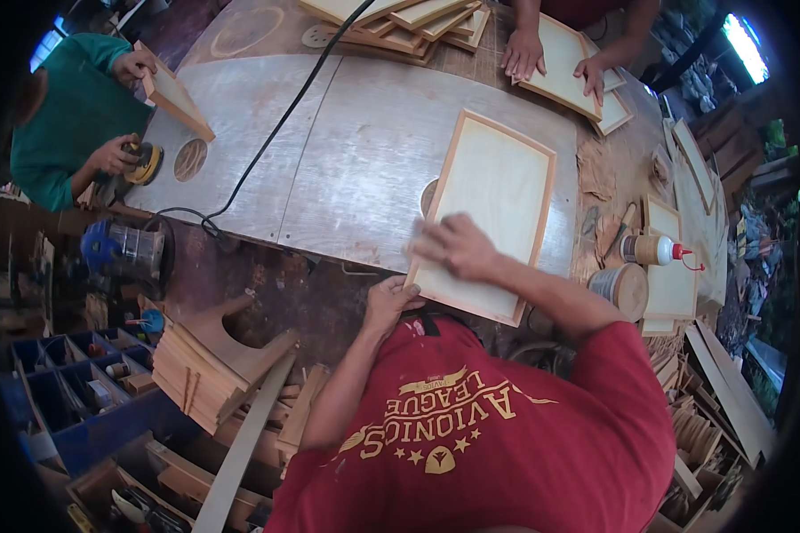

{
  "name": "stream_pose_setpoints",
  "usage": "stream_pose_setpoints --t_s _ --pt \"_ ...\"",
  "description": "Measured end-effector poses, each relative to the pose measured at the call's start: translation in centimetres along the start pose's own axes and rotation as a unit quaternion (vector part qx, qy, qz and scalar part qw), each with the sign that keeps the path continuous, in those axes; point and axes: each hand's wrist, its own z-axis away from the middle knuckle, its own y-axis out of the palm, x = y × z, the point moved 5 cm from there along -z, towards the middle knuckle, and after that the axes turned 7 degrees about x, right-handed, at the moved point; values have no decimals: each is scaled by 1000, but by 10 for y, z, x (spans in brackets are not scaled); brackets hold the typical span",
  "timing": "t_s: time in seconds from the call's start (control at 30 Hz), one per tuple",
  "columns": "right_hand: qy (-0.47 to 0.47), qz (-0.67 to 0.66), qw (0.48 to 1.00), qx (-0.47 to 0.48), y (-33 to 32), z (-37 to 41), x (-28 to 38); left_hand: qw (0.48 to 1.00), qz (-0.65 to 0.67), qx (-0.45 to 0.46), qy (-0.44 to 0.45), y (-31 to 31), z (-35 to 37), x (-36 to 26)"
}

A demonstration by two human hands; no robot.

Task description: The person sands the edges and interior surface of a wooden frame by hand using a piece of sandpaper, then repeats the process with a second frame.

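Wooden tray point(493, 191) looks pale and rectangular (its raised rim point(510, 132) orange-brown).

Tray point(498, 195): pale wood base, smooth and matt, with warmer-toned wooden rim. Worktop point(373, 160) faced in grey sheeting, scuffed, glossy where light strikes; metal or laminate, can't tell. Red shirt point(542, 435) matt cloth; bottle point(651, 250) smooth plastic.

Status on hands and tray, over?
Left hand at near-left corner of tray. Right hand, blurred, over its left rim. Black cable apart, left of tray.
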Motion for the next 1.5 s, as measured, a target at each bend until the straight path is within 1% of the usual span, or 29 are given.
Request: stream_pose_setpoints --t_s 0.03,0.07,0.13,0.2,0.23,0.27,0.3,0.33,0.37,0.47,0.6,0.63,0.73,0.8,0.87,0.9,1.0,1.03,1.13,1.17,1.27,1.33,1.4,1.5 --pt "-43 -10 999 -8 -4 2 20 1000 6 -1 11 -1 -1 5" --pt "-53 -29 997 51 -7 6 33 1000 12 -3 22 -3 -1 9" --pt "3 -44 999 2 -2 7 13 999 24 -34 21 -2 -4 4" --pt "101 1 995 -28 -10 6 -14 998 20 -57 -1 -2 1 4" --pt "129 1 992 -16 -21 2 -14 998 8 -59 -17 -3 1 1" --pt "106 -1 994 -25 -16 2 -8 998 -5 -60 -31 -1 -3 -3" --pt "81 -1 996 -33 -5 6 3 997 -7 -71 -30 1 -2 -7" --pt "53 -4 998 -39 -9 5 18 997 -4 -68 -27 3 -3 -5" --pt "46 -32 998 21 -10 7 26 997 -1 -66 -24 2 -3 -5" --pt "86 -6 996 -22 -12 8 -1 998 -8 -66 -18 -1 -1 -6" --pt "34 -30 999 3 -1 13 23 997 -28 -67 -34 -3 -1 -4" --pt "-1 -46 999 12 -1 15 35 997 -30 -66 -32 -3 -2 -6" --pt "52 -13 998 -20 -6 10 0 997 -25 -64 -29 0 2 -3" --pt "57 -10 998 2 0 11 4 998 -19 -57 -18 1 0 -7" --pt "62 -3 998 21 7 11 10 997 -14 -63 -30 -1 -1 -7" --pt "29 -25 999 37 9 15 27 997 -10 -66 -36 -2 0 -7" --pt "51 -40 998 8 0 13 13 997 -11 -68 -38 -1 0 -6" --pt "85 -25 995 -34 -12 10 1 997 -8 -65 -33 0 0 -7" --pt "111 -25 993 -22 -14 10 10 998 -4 -57 -27 -2 -1 -7" --pt "66 -49 996 -26 -7 15 25 998 -5 -57 -32 -4 -2 -5" --pt "84 -58 995 -3 0 20 20 998 0 -52 -34 -4 -5 -5" --pt "160 2 986 -55 -7 19 -12 997 1 -59 -39 -4 0 -3" --pt "222 41 973 -44 -18 12 -38 997 -10 -66 -46 -4 -2 -4" --pt "180 19 982 -49 -10 13 -28 997 -17 -59 -51 -4 -3 -6"
